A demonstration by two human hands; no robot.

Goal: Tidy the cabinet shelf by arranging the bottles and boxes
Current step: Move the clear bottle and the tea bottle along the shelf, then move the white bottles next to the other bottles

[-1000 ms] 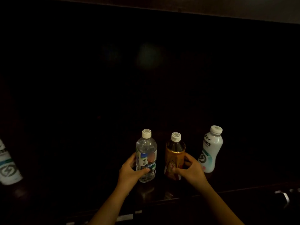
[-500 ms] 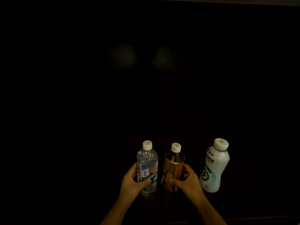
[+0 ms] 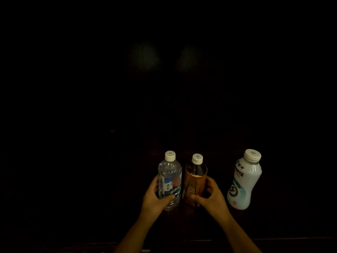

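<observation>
Darkness fills nearly the whole cabinet interior, its back wall showing only two faint pale glows high up, while the dark shelf [image 3: 273, 227] can barely be made out beneath three upright bottles near the bottom of the view. Your left hand [image 3: 155, 198] wraps the lower part of the clear water bottle [image 3: 169, 178], thumb curled across the front below its blue and white label, the other fingers behind and out of sight. Your right hand [image 3: 212, 197] closes around the lower half of the amber tea bottle [image 3: 195, 178], thumb pressed across the front near its base and fingers curving round the right side. Both bottles carry white caps and stand just beside each other, nearly touching at the shoulders; whether their bases rest on the shelf or are lifted clear of it, you cannot tell in this light. Off to your right, apart from the pair and from your right hand, stands the white milk drink bottle [image 3: 243, 181], untouched, with a wide white cap, a waisted body, dark printed characters near the top and a round dark logo lower down; it appears to lean to the right, likely the wide lens. Both bare forearms reach in from the bottom edge, angled toward each other. Boxes cannot be made out in the gloom
</observation>
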